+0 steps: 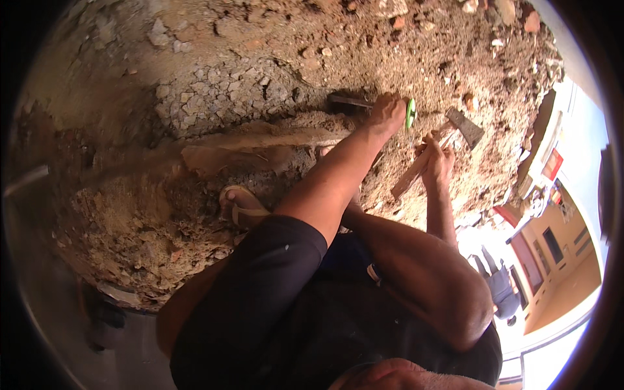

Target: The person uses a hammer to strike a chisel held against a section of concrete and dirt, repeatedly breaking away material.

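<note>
Knee (448, 292), hammer (448, 133) over rubble edge.

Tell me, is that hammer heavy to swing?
Probably top-heavy: the hammer has a chunky metal head on a long wooden handle. It looks stiff, not bendy. The right hand wraps the handle fully, so it likely won't slip.

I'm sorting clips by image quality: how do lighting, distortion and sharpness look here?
Head view: heavy fisheye bending with a dark round rim; warm, dim light on the dug earth; the street scene at the right edge is overexposed; the left hand holding a chisel with a green guard and the right hand holding the hammer look fairly sharp.
</note>
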Motion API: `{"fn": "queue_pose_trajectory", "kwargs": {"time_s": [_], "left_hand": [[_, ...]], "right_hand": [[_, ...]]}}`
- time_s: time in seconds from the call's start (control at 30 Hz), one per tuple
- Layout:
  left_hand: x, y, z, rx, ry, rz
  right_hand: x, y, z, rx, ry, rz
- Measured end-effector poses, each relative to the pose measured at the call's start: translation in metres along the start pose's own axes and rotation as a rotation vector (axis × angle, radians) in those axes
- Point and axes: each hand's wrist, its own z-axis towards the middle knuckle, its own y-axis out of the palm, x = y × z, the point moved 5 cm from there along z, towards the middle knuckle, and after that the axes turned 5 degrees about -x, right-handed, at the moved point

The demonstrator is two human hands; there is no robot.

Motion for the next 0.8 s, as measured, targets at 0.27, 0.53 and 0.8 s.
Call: {"fn": "queue_pose_trajectory", "kwargs": {"time_s": [0.27, 0.53, 0.8], "left_hand": [[0.004, -0.016, -0.019, -0.081, -0.201, -0.311], [-0.022, 0.003, -0.016, -0.288, -0.134, -0.415], [-0.041, 0.0, 0.023, -0.149, 0.136, 0.092]], "right_hand": [[-0.01, 0.007, -0.02, -0.03, -0.052, 0.063], [-0.002, 0.024, -0.031, -0.02, -0.083, -0.155], [-0.013, 0.077, 0.023, -0.137, -0.34, -0.403]]}}
